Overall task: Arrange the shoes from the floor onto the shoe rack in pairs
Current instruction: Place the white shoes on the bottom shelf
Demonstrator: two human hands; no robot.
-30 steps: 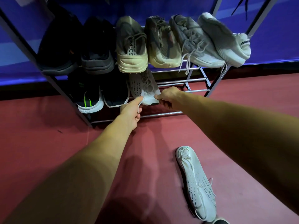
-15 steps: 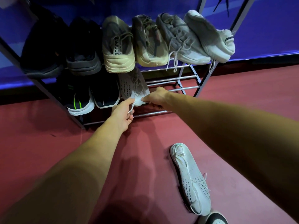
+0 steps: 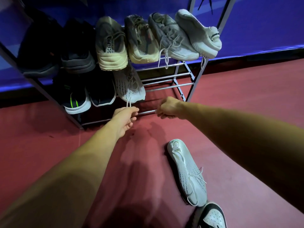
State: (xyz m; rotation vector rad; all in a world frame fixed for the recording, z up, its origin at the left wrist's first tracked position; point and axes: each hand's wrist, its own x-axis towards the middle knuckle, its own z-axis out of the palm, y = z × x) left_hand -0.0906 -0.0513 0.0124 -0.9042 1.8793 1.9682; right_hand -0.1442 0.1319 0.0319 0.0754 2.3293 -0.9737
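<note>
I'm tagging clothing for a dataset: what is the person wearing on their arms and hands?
The left forearm and right forearm are bare, with no sleeve in view. The left hand and right hand wear no gloves, and no watch, ring or band shows.

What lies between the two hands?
In the head view, the rack's chrome front bar crosses the gap between the left hand, pinching a white lace, and the right hand.
</note>
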